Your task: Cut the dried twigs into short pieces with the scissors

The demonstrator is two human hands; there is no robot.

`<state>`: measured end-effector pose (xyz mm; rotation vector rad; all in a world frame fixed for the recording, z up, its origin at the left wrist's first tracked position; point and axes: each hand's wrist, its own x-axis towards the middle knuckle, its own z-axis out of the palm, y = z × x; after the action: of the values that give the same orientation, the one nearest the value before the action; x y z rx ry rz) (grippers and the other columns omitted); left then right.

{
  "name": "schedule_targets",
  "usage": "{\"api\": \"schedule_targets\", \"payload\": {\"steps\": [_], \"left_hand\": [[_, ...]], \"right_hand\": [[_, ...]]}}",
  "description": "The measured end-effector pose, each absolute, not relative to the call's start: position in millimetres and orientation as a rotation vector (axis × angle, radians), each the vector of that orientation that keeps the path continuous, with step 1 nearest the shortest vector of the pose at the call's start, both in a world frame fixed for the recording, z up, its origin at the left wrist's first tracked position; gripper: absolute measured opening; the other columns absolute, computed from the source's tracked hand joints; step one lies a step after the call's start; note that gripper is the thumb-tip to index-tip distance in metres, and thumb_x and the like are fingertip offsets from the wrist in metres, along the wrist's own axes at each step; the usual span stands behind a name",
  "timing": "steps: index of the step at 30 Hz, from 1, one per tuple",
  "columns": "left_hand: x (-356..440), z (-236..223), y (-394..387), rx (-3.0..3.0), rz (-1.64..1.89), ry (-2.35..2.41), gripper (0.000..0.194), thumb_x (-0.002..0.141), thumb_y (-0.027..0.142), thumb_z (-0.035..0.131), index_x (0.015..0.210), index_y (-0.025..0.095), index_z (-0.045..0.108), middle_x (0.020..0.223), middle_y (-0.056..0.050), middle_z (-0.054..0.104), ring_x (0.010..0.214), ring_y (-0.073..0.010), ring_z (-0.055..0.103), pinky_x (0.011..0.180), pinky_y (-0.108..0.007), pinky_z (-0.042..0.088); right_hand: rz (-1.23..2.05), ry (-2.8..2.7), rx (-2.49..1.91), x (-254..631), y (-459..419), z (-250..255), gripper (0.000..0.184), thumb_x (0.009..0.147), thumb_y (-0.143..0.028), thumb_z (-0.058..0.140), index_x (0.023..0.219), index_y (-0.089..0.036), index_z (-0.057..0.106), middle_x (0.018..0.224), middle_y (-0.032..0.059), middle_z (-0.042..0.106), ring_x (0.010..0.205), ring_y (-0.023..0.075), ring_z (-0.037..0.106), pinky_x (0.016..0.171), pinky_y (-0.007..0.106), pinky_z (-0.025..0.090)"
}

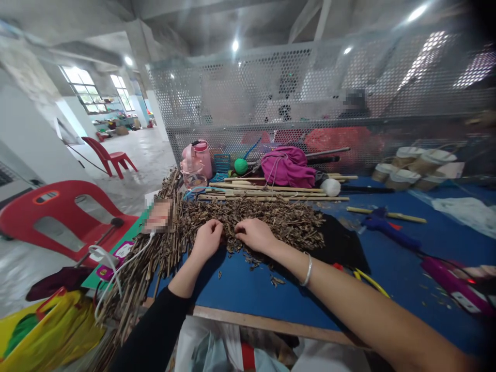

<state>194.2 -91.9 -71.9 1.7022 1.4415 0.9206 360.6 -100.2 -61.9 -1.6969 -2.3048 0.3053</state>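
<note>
A heap of short brown twig pieces point(271, 222) lies on the blue table point(387, 263). My left hand point(207, 238) rests on the near edge of the heap with its fingers curled into the pieces. My right hand point(256, 235) sits just beside it, fingers bent down and pinching in the twigs; a silver bangle point(307, 269) is on that wrist. What the fingers grip is too small to make out. Long bamboo sticks point(267, 192) lie behind the heap. A bundle of longer twigs point(135, 279) slopes off the table's left corner.
A pink jug point(197, 164), magenta cloth point(289, 166), a blue glue gun point(387, 231), a purple power strip point(453, 283) and paper cups point(411, 168) stand on the table. A perforated metal screen point(310, 93) closes the back. Red chairs point(65, 217) and a yellow bag point(46, 330) are left.
</note>
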Motion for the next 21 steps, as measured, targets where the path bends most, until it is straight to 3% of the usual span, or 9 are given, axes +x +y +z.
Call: {"api": "schedule_targets", "payload": {"steps": [5,10,16,18,21], "left_hand": [[198.8,-67.6,-102.7,2.03,0.861,1.267,0.029,0.087,0.034,0.034,0.076,0.018,0.055,0.059,0.002,0.054,0.053,-0.0108,0.048,0.055,-0.021,0.036],[196.2,-74.0,-102.1,2.165,0.685,1.458,0.024,0.088,0.03,0.035,0.08,0.02,0.055,0.069,-0.003,0.06,0.065,-0.0148,0.054,0.064,-0.023,0.037],[190.8,-80.4,-97.9,2.107,0.726,1.482,0.024,0.089,0.031,0.034,0.078,0.02,0.052,0.071,-0.004,0.061,0.067,-0.0149,0.056,0.066,-0.023,0.037],[191.3,-82.0,-97.1,2.102,0.73,1.495,0.024,0.089,0.031,0.034,0.077,0.02,0.052,0.07,-0.004,0.061,0.066,-0.0147,0.055,0.066,-0.022,0.037],[192.6,-83.3,-96.5,2.097,0.718,1.504,0.024,0.089,0.03,0.034,0.077,0.02,0.052,0.071,-0.004,0.061,0.067,-0.0147,0.056,0.065,-0.022,0.036]], "right_hand": [[0.324,-2.358,-1.728,359.0,-101.6,-66.2,0.03,0.07,-0.043,0.063,0.097,-0.029,0.065,0.089,0.0002,0.069,0.085,0.02,0.062,0.069,0.027,0.042],[0.375,-2.379,-1.758,369.5,-96.7,-65.3,0.054,0.063,-0.051,0.066,0.111,-0.027,0.06,0.092,0.0038,0.069,0.084,0.0216,0.062,0.064,0.026,0.041],[0.508,-2.468,-1.7,378.6,-94.1,-56.8,0.072,0.056,-0.045,0.072,0.122,-0.025,0.053,0.093,0.0034,0.067,0.081,0.0198,0.061,0.064,0.024,0.04],[0.56,-2.478,-1.64,379.1,-95.0,-54.5,0.068,0.059,-0.043,0.071,0.123,-0.025,0.053,0.088,0.002,0.067,0.076,0.0181,0.061,0.062,0.023,0.039],[0.473,-2.446,-1.545,377.7,-95.4,-53.3,0.032,0.076,-0.037,0.057,0.105,-0.025,0.064,0.086,0.0014,0.066,0.076,0.0156,0.06,0.064,0.023,0.039]]}}
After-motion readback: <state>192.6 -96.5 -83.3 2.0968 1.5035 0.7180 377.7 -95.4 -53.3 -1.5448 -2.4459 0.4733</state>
